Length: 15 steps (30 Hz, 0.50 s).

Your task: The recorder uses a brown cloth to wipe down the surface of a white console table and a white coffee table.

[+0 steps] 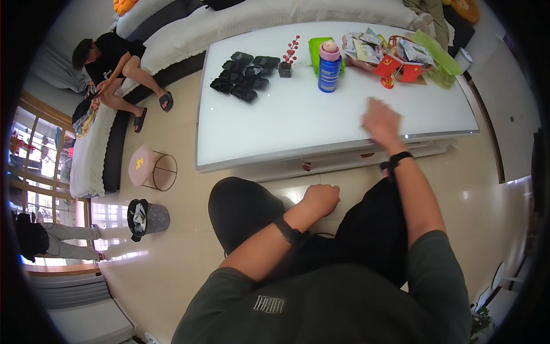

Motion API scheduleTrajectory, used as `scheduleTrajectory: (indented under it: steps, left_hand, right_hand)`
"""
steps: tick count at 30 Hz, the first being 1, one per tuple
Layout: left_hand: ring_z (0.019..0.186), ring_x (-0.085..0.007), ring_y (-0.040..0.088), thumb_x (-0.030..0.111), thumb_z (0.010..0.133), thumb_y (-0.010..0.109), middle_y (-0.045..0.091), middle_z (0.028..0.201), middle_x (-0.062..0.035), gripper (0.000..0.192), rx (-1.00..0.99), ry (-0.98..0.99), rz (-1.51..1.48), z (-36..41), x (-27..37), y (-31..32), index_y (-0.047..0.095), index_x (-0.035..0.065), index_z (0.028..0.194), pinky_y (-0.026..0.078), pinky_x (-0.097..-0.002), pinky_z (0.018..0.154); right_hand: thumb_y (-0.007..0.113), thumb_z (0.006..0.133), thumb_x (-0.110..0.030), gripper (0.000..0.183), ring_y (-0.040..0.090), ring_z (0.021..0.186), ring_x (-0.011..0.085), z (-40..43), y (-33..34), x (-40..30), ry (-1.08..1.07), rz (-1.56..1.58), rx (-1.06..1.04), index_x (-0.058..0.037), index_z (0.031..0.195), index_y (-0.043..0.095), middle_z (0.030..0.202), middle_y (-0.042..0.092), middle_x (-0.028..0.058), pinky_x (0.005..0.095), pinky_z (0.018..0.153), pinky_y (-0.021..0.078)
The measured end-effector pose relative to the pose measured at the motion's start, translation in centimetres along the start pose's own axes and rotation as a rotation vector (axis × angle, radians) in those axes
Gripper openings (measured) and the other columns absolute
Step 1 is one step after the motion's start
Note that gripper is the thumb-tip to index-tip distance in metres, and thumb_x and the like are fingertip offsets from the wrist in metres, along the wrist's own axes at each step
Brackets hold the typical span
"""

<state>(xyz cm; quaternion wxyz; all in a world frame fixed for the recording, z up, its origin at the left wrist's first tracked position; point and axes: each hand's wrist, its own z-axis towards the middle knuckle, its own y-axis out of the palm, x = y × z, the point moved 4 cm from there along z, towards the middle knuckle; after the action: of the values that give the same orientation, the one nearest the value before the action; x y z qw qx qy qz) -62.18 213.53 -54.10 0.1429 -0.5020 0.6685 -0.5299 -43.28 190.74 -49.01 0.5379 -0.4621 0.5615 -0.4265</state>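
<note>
My right hand [379,124] is over the near right part of the white glass-topped coffee table [275,133]. It presses on a thin tan cloth [400,120], whose edges show around the blurred fingers. Above my lap, between the knees, my left hand [321,200] is curled into a fist with nothing visible in it. Beyond the right hand stands a blue canister [328,76] with a pink item on top. A green packet [316,51] lies behind it.
Several black plastic-looking packs [245,75] lie left of a small vase of red berries [285,69]. A snack basket [365,64] with small red flags is at the back right. A pink stool [144,165], trash bin [157,218], seated person [114,64] and standing person [64,241] are leftward.
</note>
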Motion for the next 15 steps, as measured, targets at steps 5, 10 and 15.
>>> scheduleTrajectory:
  steps: [5, 10, 15]
  left_hand:
    - [0.085, -0.0369, 0.073, 0.033, 0.098, 0.064, 0.074, 0.089, -0.0161, 0.029, 0.152, 0.120, 0.032, -2.5, 2.0, -1.6, 0.066, 0.0037, 0.100, 0.058, -0.0493, 0.075]
    - [0.088, -0.0377, 0.073, 0.034, 0.098, 0.063, 0.074, 0.092, -0.0175, 0.030, 0.092, 0.128, -0.141, -1.7, -0.3, 0.1, 0.067, 0.0043, 0.103, 0.058, -0.0503, 0.077]
    - [0.092, -0.0390, 0.072, 0.036, 0.100, 0.062, 0.073, 0.098, -0.0193, 0.032, 0.023, 0.034, -0.042, 0.6, -2.0, -0.6, 0.066, 0.0051, 0.108, 0.057, -0.0508, 0.079]
  right_hand:
    - [0.065, 0.091, -0.046, 0.065, 0.056, 0.124, 0.0390, 1.0, 4.9, 9.9, 0.205, -0.383, 0.859, -0.0089, 0.142, 0.051, 0.134, 0.059, 0.0180, 0.0552, 0.102, 0.0458]
    - [0.066, 0.091, -0.048, 0.075, 0.049, 0.137, 0.0407, -3.5, 1.6, -11.8, -0.066, -0.025, 0.215, -0.0057, 0.150, 0.046, 0.145, 0.054, 0.0216, 0.0562, 0.113, 0.0374]
    - [0.056, 0.099, -0.051, 0.074, 0.030, 0.154, 0.0397, -5.3, 6.2, -14.9, -0.468, 0.097, 0.181, -0.0116, 0.159, 0.040, 0.166, 0.034, 0.0211, 0.0577, 0.124, 0.0220]
